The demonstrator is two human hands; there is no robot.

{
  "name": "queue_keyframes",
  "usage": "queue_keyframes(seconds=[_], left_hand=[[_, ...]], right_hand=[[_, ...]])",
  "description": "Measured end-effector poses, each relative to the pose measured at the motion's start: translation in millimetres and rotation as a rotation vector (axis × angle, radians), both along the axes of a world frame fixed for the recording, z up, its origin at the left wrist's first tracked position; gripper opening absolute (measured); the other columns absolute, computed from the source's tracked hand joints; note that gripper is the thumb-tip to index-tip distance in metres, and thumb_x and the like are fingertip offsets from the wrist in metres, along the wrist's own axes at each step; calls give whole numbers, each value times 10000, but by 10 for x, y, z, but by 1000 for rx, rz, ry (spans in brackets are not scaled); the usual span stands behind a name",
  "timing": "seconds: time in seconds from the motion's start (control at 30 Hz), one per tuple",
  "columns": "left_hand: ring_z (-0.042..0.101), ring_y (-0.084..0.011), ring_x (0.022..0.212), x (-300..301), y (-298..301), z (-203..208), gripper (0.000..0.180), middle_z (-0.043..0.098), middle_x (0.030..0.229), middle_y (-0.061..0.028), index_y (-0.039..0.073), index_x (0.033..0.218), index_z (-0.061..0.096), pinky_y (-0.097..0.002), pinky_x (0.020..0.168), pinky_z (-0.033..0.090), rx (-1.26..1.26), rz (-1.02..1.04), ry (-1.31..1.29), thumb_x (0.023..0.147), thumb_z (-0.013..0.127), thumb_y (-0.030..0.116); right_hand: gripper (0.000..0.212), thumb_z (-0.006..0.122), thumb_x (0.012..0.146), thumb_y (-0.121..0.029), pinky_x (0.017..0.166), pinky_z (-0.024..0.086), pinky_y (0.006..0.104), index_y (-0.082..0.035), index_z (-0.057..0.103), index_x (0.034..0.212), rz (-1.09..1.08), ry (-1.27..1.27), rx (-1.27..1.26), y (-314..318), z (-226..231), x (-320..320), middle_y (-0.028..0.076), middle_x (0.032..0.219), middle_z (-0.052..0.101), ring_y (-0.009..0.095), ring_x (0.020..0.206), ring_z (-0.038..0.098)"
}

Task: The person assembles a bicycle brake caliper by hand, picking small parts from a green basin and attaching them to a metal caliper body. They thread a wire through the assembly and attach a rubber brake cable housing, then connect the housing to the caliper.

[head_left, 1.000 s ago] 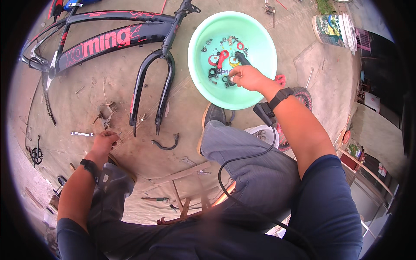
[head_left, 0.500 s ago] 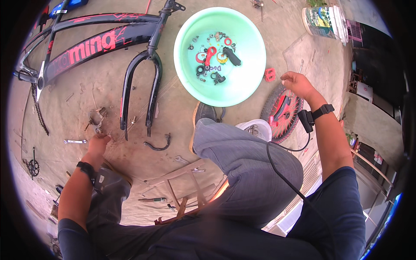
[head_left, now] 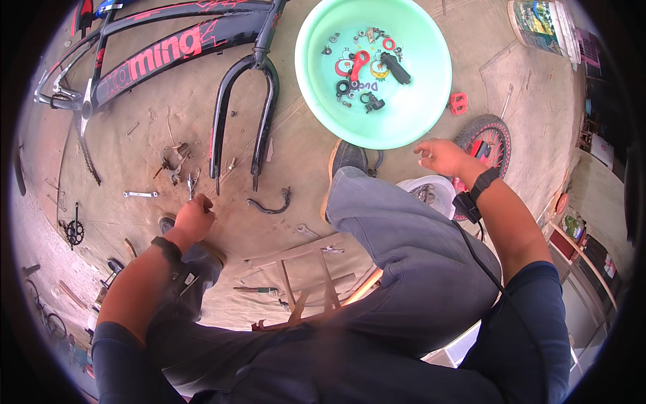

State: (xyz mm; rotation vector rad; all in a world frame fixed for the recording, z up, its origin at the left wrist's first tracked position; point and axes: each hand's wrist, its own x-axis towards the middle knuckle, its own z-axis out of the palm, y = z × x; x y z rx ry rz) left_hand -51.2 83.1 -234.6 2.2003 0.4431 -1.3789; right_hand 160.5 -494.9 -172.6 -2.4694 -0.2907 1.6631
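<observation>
sorting bike parts | right hand (head_left: 443, 155) open, empty, beside green basin (head_left: 431, 101) of small parts | left hand (head_left: 195, 219) curled, hold unclear, near fork (head_left: 222, 114) | next: judged a careful low reach

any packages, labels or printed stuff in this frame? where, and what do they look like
Printed round container: top right on the ground, beyond the mint-green plastic basin; white sides, green and blue picture label.
Lettered black bicycle frame: lying top left; pink-red lettering along its tube.
No screens or signs visible.
</observation>
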Motion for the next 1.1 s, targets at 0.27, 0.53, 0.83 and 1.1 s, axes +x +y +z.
queue_keyframes(seconds=[0.27, 0.53, 0.83, 1.1], left_hand=[[670, -381, 1058, 87, -1148, 67, 422, 542, 1284, -245, 67, 1278, 544, -447, 859, 563, -35, -730, 137, 860, 601, 87], [677, -357, 1043, 105, -1097, -118, 510, 530, 1253, -235, 77, 1360, 488, -435, 861, 568, 2, -752, 107, 860, 583, 56], [667, -371, 1065, 205, -1167, -266, 269, 568, 1237, -230, 32, 1186, 604, -446, 878, 565, -30, -727, 102, 952, 486, 90], [687, -356, 1015, 153, -1107, -432, 230, 629, 1136, -203, 32, 1143, 618, -429, 826, 580, -19, -762, 38, 949, 508, 91]], right_hand=[[574, 693, 868, -277, 994, 483, 479, -65, 541, 1379, 327, 30, -38, 379, -378, -89, 226, 1265, 632, 384, 1162, 614], [521, 643, 911, -315, 1052, 451, 417, -90, 553, 1372, 386, 77, -140, 348, -888, -118, 188, 1350, 589, 354, 1245, 559], [415, 508, 980, -258, 1051, 445, 395, -131, 543, 1373, 121, -220, -152, 325, -1323, -394, 141, 1411, 549, 312, 1251, 543], [362, 594, 872, -204, 954, 503, 430, -102, 632, 1217, 244, -232, 8, 239, -1128, -331, 158, 1231, 643, 350, 1115, 610]])
